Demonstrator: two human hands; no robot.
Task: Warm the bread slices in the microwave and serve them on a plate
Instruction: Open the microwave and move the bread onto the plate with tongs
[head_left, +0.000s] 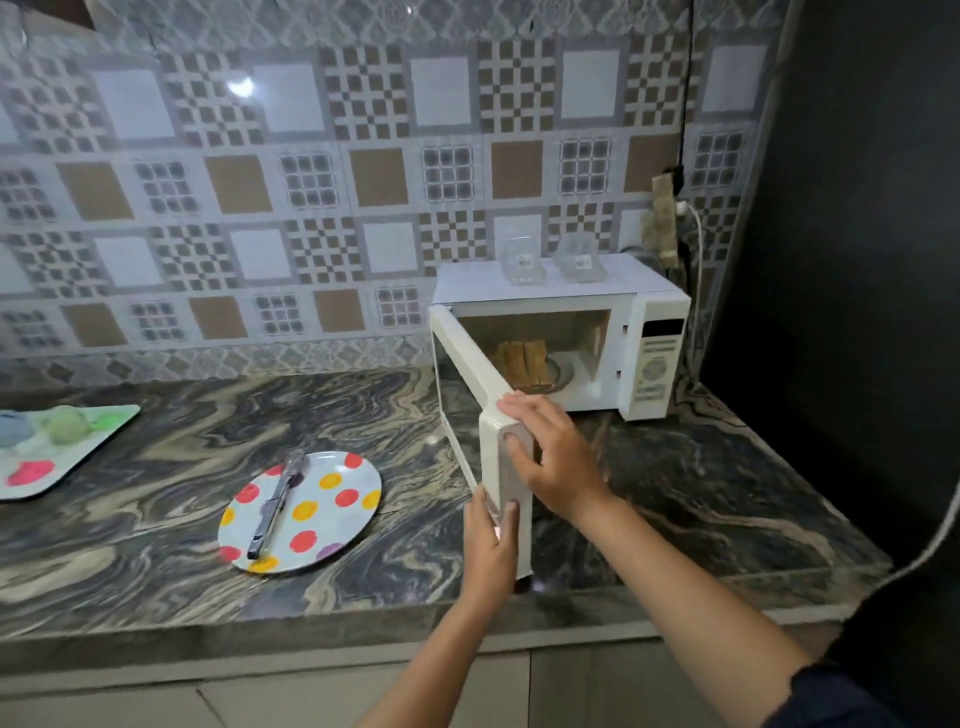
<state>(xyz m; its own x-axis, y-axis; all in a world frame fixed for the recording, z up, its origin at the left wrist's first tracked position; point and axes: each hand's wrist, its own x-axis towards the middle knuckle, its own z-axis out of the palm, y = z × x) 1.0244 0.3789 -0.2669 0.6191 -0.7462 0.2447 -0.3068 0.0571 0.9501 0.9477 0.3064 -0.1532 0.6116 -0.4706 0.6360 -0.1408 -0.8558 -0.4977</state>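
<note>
The bread slices (524, 364) are standing upright, packed side by side, on the round turntable inside the microwave (655, 312), towards the left of the cavity. The door (497, 480) is swung wide open, out over the counter towards you, and you've got both hands on its free edge. Your right hand (556, 457) grips the upper part, fingers curled over the top corner and thumb pressed against the end face. Your left hand (488, 540) holds the lower part, fingers wrapped round one side and thumb laid on the end face, so the edge is pinched between them. Out to the left on the marbled countertop (171, 561), well apart from the microwave, sits the spotted plate (363, 512), and a pair of metal tongs (275, 504) lies across it. Further left, at the edge of view, there's a pale tray (101, 431) with blurred coloured shapes on it. Up on top of the microwave, two clear containers (524, 260) stand side by side, and a white cable runs down the wall behind it.
</note>
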